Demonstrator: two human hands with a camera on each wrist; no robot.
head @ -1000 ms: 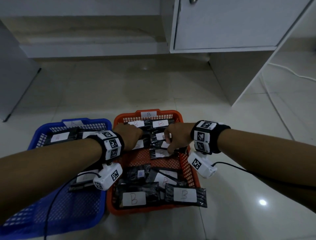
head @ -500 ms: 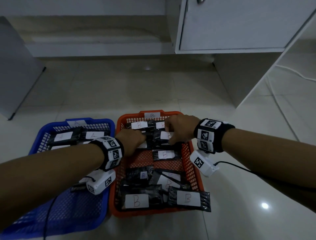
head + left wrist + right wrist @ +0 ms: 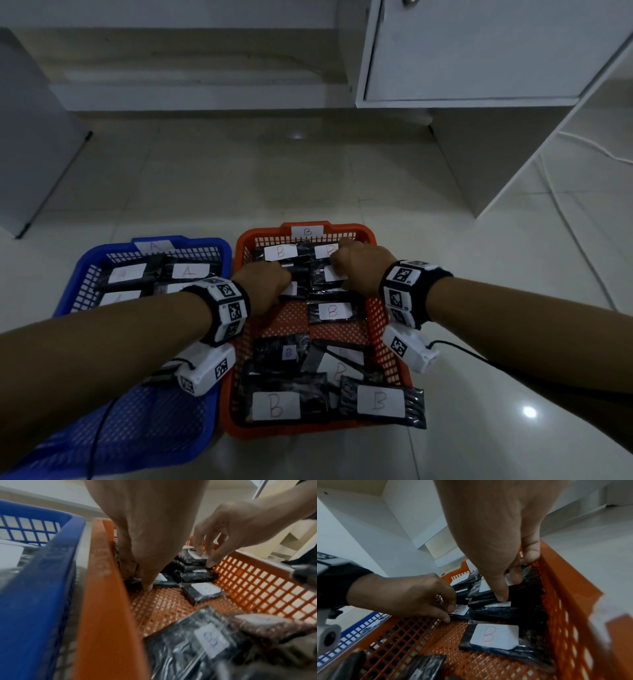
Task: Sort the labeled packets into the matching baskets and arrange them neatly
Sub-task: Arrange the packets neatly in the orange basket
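Note:
An orange basket [image 3: 376, 322] tagged B and a blue basket [image 3: 205, 242] tagged A stand side by side on the floor. Both hold black packets with white labels. My left hand [image 3: 274, 284] is in the far left part of the orange basket and pinches the edge of a B packet [image 3: 459, 610] between thumb and forefinger. My right hand [image 3: 356, 270] arches over the far right stack of B packets [image 3: 488, 588], thumb on its near edge and fingers on the top one. Just behind it a single B packet [image 3: 331, 311] lies flat.
More B packets [image 3: 277, 404] fill the near end of the orange basket; one [image 3: 380, 402] hangs over its near right corner. A packets [image 3: 188, 272] lie at the blue basket's far end. A white cabinet [image 3: 479, 51] and a floor cable [image 3: 582, 144] are at the right.
Both hands have moved toward the far end of the orange basket. My right hand has left the single B packet lying flat and now sits on the far right stack.

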